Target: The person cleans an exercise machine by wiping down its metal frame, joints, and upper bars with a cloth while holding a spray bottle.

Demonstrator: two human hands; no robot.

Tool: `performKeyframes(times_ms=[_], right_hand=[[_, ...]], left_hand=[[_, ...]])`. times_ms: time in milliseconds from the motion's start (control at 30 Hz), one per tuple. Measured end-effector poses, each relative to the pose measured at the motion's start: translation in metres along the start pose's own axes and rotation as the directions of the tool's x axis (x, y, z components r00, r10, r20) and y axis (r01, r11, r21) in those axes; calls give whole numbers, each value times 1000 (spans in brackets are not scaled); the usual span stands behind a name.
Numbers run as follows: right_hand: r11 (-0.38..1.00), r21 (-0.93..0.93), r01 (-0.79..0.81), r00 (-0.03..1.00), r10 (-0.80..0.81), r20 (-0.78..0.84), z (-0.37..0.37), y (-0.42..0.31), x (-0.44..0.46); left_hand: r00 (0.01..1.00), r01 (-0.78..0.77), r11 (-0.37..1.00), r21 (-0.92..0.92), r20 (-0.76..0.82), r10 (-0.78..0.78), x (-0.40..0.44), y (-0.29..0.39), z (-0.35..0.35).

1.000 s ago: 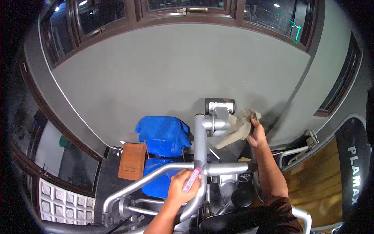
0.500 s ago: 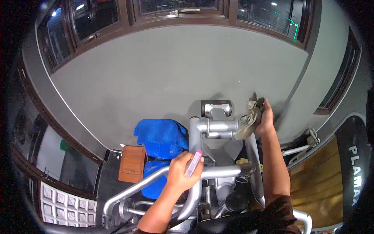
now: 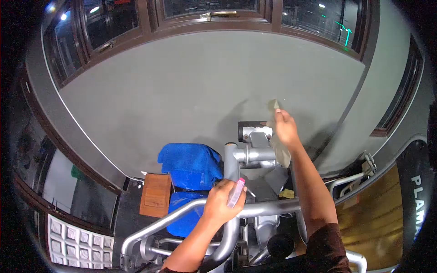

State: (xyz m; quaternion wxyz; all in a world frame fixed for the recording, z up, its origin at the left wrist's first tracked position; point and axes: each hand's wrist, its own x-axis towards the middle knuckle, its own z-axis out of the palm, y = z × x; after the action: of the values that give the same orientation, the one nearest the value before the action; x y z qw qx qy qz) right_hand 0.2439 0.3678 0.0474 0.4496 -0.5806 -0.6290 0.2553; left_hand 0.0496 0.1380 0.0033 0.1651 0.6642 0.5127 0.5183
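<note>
A brown wooden board (image 3: 155,195) is beside a chair (image 3: 182,207) draped with a blue towel (image 3: 187,157). My left fingers (image 3: 224,185) are wrapped around a clear, pink-capped tube (image 3: 235,194), over a silver metal frame (image 3: 268,208). Farther right, my right fingers (image 3: 281,115) grip a pale cloth (image 3: 281,155), bunched beside the frame's upper end; I cannot tell if they touch.

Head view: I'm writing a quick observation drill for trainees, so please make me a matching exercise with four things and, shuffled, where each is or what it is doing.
Things
1. Left hand
2. Right hand
3. Blue towel
4. Brown wooden panel

Places and states
A. Draped over the back of the chair
B. Gripping a crumpled cloth
C. Left of the chair in the picture
D. Holding a pink-topped object

Pairs: 1-D, 2-B, 3-A, 4-C
</note>
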Motion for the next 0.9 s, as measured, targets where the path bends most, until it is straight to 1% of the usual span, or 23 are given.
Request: performKeyframes(times_ms=[67, 100, 133, 167, 233, 267, 367, 400, 467, 500, 567, 667, 700, 767, 800, 867, 900], right_hand=[[967, -255, 16, 999, -3, 54, 7, -2, 3], [936, -350, 49, 995, -17, 94, 11, 0, 5], [895, -438, 83, 991, -27, 134, 18, 6, 6], [845, -522, 120, 984, -32, 175, 23, 10, 6], [746, -649, 153, 964, 30, 262, 34, 8, -2], [689, -704, 175, 951, 66, 301, 39, 7, -3], [592, -778, 212, 918, 151, 366, 62, 32, 6], [596, -768, 236, 911, 140, 389, 61, 31, 5], [609, -745, 271, 900, 115, 421, 52, 29, 8], [606, -741, 288, 884, 130, 450, 49, 32, 13], [603, -730, 320, 846, 165, 507, 44, 42, 27], [684, -613, 396, 715, 189, 673, 33, 51, 43], [701, -587, 405, 708, 165, 686, 32, 49, 40], [728, -539, 423, 697, 118, 707, 28, 43, 36], [694, -597, 404, 750, 123, 650, 31, 40, 33], [621, -700, 352, 837, 126, 533, 43, 35, 23], [607, -717, 342, 859, 107, 500, 47, 35, 19]], left_hand=[[1000, -1, 1000, 25, -2, 1, -4, -4, 3], [1000, 3, 999, 35, 5, -3, -6, -6, 4], [995, 54, 995, 80, 82, -60, -9, -10, 2], [997, 39, 997, 69, 68, -44, -11, -10, 2], [999, 6, 999, 49, 37, -7, -13, -9, 6], [999, 33, 999, 21, 35, -34, -18, -16, 10], [998, 8, 998, 68, 66, -13, -21, -22, 9], [998, 27, 998, 50, 55, -29, -21, -22, 9], [997, -8, 999, 45, 72, 5, -20, -27, 8], [996, -28, 999, 40, 82, 25, -19, -30, 9], [996, 62, 998, -3, 72, -61, -19, -35, 9], [987, 153, 988, -33, 58, -151, -21, -42, 7], [985, 170, 985, -41, 51, -168, -20, -46, 6], [992, 123, 992, 29, 34, -124, -20, -64, 8], [994, 111, 988, 110, 8, -113, -21, -67, 8], [986, 168, 977, 128, 1, -170, -24, -76, 11], [980, 196, 971, 138, -2, -198, -25, -80, 12]])
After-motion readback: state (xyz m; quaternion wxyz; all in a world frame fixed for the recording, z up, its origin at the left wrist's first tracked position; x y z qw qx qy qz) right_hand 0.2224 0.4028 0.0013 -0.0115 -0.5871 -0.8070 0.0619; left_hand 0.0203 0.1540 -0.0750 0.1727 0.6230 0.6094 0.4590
